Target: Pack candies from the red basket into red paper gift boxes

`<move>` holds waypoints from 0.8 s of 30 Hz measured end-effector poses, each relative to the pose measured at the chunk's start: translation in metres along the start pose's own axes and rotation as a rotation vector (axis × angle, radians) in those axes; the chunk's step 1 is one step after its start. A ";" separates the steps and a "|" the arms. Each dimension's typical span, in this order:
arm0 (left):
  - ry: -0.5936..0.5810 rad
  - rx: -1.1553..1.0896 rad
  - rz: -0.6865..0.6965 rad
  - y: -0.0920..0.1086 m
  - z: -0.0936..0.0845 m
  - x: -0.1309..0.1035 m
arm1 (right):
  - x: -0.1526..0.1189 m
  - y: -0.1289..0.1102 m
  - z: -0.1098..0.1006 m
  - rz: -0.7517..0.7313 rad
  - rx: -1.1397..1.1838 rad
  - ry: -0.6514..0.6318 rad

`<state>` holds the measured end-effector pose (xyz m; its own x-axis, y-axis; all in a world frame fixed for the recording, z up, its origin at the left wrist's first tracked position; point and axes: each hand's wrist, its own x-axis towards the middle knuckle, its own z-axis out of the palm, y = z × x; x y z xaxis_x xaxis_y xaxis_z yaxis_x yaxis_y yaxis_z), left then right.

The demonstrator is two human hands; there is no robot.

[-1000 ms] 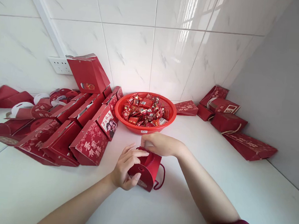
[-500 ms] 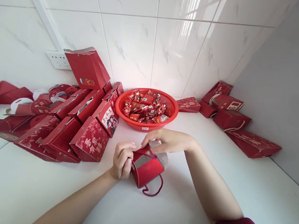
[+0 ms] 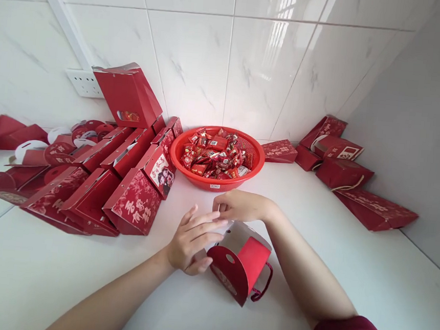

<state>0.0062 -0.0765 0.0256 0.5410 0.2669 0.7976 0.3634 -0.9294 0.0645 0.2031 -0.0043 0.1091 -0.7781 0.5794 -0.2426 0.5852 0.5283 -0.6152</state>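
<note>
A small red gift box (image 3: pixel 256 260) with a rounded end panel, a round hole in it and a pale inside lies on the table before me, its top open. A dark red twisted cord (image 3: pixel 267 284) loops from its right side. My left hand (image 3: pixel 193 242) is at the box's left end, fingers stretched out and apart, the thumb close to the rounded panel. Over the far side of the box, my right hand (image 3: pixel 241 206) has its fingers bent inward. Its fingertips are partly behind my left fingers, so what they hold, if anything, is hidden.
Behind the box stands a red plastic basket (image 3: pixel 214 186) full of wrapped candies. Rows of red gift boxes (image 3: pixel 134 203) fill the left, with one box (image 3: pixel 128 95) on top. More red boxes (image 3: pixel 376 209) lie along the right wall. A socket panel (image 3: pixel 83 83) is on the tiles.
The box has shifted right and turned, so its rounded end faces me. My left hand has let go of it and spread its fingers. The right hand has moved slightly left.
</note>
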 end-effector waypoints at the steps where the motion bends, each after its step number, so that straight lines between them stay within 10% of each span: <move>1: -0.041 -0.052 -0.002 0.000 0.000 0.001 | 0.001 -0.001 0.001 0.004 -0.005 -0.005; 5: -0.194 -0.143 -0.017 -0.002 0.001 0.003 | 0.001 -0.004 0.002 -0.037 -0.035 0.061; 12: -0.135 0.026 -0.187 -0.006 0.004 0.003 | -0.037 -0.027 -0.010 -0.141 -0.073 0.596; 24: -0.259 -0.184 -0.135 -0.012 -0.005 0.004 | -0.051 0.007 0.018 -0.222 -0.157 0.463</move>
<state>0.0004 -0.0652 0.0310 0.6807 0.4242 0.5972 0.3144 -0.9055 0.2850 0.2424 -0.0411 0.1033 -0.7259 0.6374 0.2584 0.4724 0.7351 -0.4862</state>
